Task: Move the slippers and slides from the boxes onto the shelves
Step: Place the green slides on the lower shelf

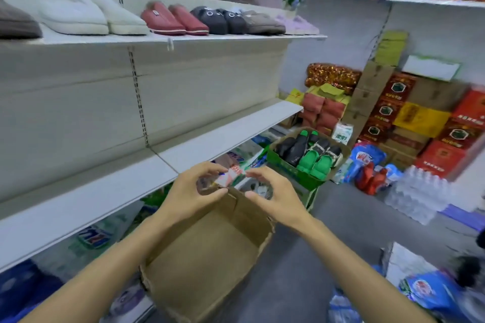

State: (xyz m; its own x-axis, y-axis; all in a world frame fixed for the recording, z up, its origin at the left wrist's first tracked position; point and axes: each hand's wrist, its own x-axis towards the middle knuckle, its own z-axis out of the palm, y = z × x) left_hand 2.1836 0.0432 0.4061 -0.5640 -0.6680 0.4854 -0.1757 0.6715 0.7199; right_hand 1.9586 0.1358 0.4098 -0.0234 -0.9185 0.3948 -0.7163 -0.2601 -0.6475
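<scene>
- The left hand (195, 189) and the right hand (273, 191) are raised close together over the far edge of an open brown cardboard box (207, 257), whose inside shows only bare cardboard.
- Between the fingertips sits something small and crumpled, clear with red and white print, a scrap of plastic wrapper (225, 178) as far as the blur allows. The left thumb and fingers appear curled round one end; whether the right hand pinches the other end or only hovers beside it, I cannot tell.
- Judging from the hold, the hands are kept high and near the eyes to deal with this scrap, not to carry footwear.
- The remaining slides, black ones and bright green ones (313, 162), stand packed upright in a green-sided cardboard carton (286, 168) on the floor beyond the brown box, well apart from both hands. Standing on end, they fit tightly and each can be taken by its heel.
- The upper white metal shelf (183, 39) already carries a row of plush slippers, white, dark red (174, 19), black, brown and lilac, toes outward so shoppers see them.
- The middle white metal shelf (223, 136), just beside the hands, is bare along its visible stretch, likely the place meant for the slides.
- The next move probably calls for dropping the scrap and reaching to the green carton.
</scene>
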